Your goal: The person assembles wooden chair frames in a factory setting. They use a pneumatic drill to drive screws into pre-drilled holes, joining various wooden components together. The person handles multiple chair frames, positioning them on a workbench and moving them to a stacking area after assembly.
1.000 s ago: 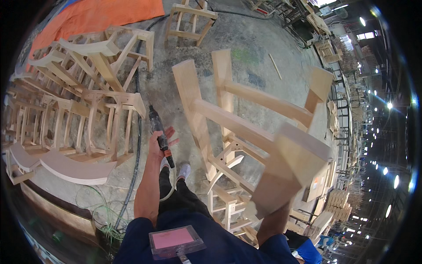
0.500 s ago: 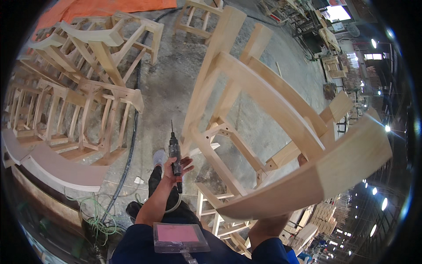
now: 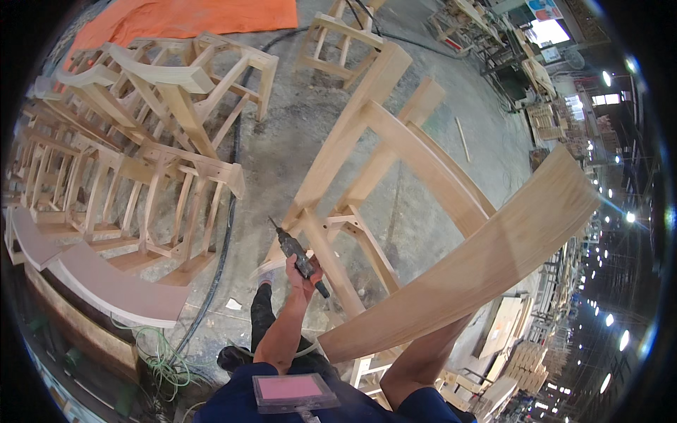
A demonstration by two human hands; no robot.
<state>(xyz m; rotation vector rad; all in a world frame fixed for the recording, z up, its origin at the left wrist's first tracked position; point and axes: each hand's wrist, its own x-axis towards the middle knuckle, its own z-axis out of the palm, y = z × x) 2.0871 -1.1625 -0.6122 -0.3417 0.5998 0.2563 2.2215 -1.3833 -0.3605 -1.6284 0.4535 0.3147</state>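
Observation:
My left hand [image 3: 304,273] is wrapped round a dark, slim drill-like power tool [image 3: 293,252]. Its thin bit points up and to the left, close to a leg of a bare wooden chair frame [image 3: 326,169]. The frame is tilted in front of me, with long posts, curved rails and a corner brace. Across its near side runs a wide curved wooden board [image 3: 465,264], which hides my right hand. Only my right forearm [image 3: 430,352] shows, passing up behind this board, so its fingers cannot be seen.
Several similar chair frames [image 3: 190,162] stand packed together at left, beside curved brownish panels [image 3: 120,282]. A black hose [image 3: 224,247] crosses the concrete floor near a green hose tangle [image 3: 166,359]. Another wooden frame [image 3: 338,42] stands at the back; stacked wood [image 3: 525,366] lies at right.
The chair frame has turned, and its near board now stands more steeply up to the right. My left fingers have closed from a looser hold, and the tool now leans left.

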